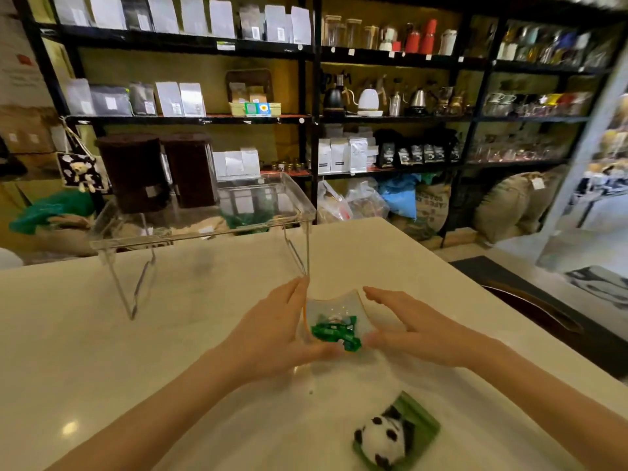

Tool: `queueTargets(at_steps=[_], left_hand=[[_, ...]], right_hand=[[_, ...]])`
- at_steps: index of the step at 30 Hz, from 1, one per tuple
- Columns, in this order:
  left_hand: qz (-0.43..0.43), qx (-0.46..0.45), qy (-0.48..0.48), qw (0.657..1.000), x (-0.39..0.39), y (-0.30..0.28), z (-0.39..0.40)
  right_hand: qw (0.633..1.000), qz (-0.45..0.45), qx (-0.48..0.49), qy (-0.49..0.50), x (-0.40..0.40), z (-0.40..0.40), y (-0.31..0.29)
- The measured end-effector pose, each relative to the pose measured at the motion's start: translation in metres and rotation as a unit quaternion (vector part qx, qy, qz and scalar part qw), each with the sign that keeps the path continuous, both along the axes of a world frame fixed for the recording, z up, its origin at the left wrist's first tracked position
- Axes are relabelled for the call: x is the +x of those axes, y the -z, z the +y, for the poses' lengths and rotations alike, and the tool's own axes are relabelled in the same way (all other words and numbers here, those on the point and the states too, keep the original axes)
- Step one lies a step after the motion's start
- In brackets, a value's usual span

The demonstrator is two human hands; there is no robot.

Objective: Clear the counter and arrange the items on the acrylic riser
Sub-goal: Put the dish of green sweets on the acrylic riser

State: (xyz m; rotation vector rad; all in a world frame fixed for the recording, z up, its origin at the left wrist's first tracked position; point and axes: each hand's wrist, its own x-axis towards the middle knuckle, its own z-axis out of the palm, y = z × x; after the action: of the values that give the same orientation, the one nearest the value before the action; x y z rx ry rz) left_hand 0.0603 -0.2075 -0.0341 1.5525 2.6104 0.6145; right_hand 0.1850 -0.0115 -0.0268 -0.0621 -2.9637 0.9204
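A small white dish (353, 302) shaped like a slice of toast, with an orange rim, sits on the pale counter and holds several green-wrapped candies (334, 332). My left hand (277, 329) presses against its left side, and my right hand (413, 329) cups its right side, fingers straight. The clear acrylic riser (204, 232) stands behind and to the left on folding legs. On its top are two dark brown canisters (134, 173) at the left; the right part is bare. A panda plush on a green leaf-shaped base (390, 436) lies near the counter's front edge.
The pale marble counter (102, 334) ends at the right along a diagonal edge above a dark floor mat (530, 300). Behind stand black shelves (312, 120) with coffee bags, kettles and glassware, and burlap sacks on the floor.
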Motion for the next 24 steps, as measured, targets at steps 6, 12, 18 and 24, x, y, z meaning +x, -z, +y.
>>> queueTargets(at_steps=[6,12,18,24], left_hand=[[-0.166,0.061,0.027,0.984,0.001,0.015,0.007],[-0.184,0.099,0.004,0.978,-0.003,0.022,0.009],[-0.221,0.098,-0.004,0.970,-0.006,0.012,0.009],[-0.255,0.135,-0.022,0.957,-0.010,-0.019,0.002]], right_hand=[[0.997,0.005,-0.073,0.005,0.001,-0.008,0.008],[0.995,0.032,-0.091,0.025,-0.004,-0.007,0.011],[0.992,0.031,-0.117,0.031,-0.006,-0.004,0.004],[0.992,0.047,-0.115,0.016,-0.012,-0.002,-0.022]])
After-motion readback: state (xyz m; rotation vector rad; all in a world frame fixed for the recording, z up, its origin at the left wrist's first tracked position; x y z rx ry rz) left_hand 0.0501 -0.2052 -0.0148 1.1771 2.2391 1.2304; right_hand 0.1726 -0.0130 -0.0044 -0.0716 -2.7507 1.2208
